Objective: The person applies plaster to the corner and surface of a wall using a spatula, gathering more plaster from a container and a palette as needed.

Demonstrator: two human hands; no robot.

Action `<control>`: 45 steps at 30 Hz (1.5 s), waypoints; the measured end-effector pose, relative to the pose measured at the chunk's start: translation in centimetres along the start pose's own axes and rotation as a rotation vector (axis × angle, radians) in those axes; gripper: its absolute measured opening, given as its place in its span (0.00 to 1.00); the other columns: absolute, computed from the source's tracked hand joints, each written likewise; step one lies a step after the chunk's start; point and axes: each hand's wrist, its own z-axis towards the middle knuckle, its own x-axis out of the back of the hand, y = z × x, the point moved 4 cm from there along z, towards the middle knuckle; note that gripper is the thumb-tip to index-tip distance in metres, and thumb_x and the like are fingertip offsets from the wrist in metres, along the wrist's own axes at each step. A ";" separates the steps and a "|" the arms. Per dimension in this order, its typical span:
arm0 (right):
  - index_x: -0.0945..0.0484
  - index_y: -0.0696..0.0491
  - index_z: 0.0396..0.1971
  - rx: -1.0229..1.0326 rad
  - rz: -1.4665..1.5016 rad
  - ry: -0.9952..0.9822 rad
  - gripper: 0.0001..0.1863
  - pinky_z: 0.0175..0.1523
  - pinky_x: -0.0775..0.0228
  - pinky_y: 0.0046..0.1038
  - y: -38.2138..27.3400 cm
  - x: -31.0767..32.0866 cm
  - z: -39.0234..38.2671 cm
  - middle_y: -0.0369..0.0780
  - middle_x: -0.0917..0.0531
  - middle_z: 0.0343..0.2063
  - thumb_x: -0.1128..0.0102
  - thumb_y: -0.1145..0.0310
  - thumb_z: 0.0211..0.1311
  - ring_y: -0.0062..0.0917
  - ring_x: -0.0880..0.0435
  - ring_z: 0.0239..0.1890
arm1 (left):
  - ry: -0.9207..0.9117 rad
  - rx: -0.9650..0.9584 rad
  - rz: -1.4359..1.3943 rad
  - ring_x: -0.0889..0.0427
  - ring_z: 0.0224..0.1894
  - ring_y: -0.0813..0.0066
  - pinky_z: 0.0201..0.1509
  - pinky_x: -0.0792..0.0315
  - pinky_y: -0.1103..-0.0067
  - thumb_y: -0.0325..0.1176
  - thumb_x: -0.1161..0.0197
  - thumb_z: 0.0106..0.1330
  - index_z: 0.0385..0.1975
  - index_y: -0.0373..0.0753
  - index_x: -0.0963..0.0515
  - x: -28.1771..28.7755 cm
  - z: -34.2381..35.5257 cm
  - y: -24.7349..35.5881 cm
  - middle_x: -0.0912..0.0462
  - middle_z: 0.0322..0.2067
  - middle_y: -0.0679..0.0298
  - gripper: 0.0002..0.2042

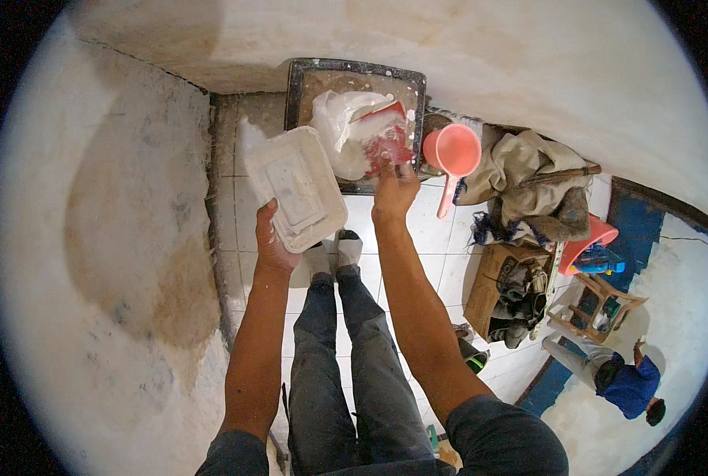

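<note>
My left hand (276, 247) grips the near edge of a pale rectangular plastic tub (297, 189), tilted and smeared with white residue. White powder shows blurred by its far left corner. My right hand (395, 190) is closed on the near end of a red piece (390, 149) streaked with white powder; its exact kind is unclear. That piece lies against a white plastic bag (342, 119) inside a dark-rimmed, spattered square tray (294, 89). The tub overlaps the tray's near left side.
A pink dipper (457, 149) stands right of the tray. Farther right are crumpled beige sacking (536, 170), a cardboard box (489, 282) with shoes, a pink bucket (596, 238) and a wooden stool (596, 309). Another person (627, 381) in blue works at the right wall. Stained walls (144, 222) rise left and ahead.
</note>
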 end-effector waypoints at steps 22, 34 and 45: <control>0.22 0.61 0.41 -0.013 -0.203 -0.065 0.09 0.44 0.24 0.29 -8.5 2.5 -9.1 0.39 0.18 0.35 0.43 0.75 0.63 0.22 0.21 0.37 | -0.048 0.128 0.062 0.22 0.51 0.59 0.57 0.28 0.62 0.47 0.40 0.57 0.56 0.38 0.33 -1.7 0.5 -1.4 0.23 0.49 0.57 0.29; 0.23 0.62 0.42 -0.013 -0.284 -0.125 0.15 0.37 0.31 0.22 -9.7 3.3 -6.8 0.39 0.18 0.31 0.47 0.64 0.67 0.18 0.23 0.32 | -0.048 0.140 0.031 0.21 0.50 0.61 0.56 0.27 0.63 0.46 0.41 0.57 0.55 0.38 0.31 -0.4 0.3 -1.3 0.22 0.48 0.58 0.28; 0.27 0.62 0.28 0.187 -0.902 -0.399 0.08 0.29 0.35 0.34 -12.4 1.3 -5.6 0.50 0.25 0.19 0.45 0.72 0.56 0.41 0.26 0.21 | 0.022 0.190 0.106 0.22 0.51 0.59 0.57 0.28 0.65 0.45 0.42 0.56 0.57 0.35 0.33 -0.2 0.3 -2.6 0.22 0.48 0.56 0.30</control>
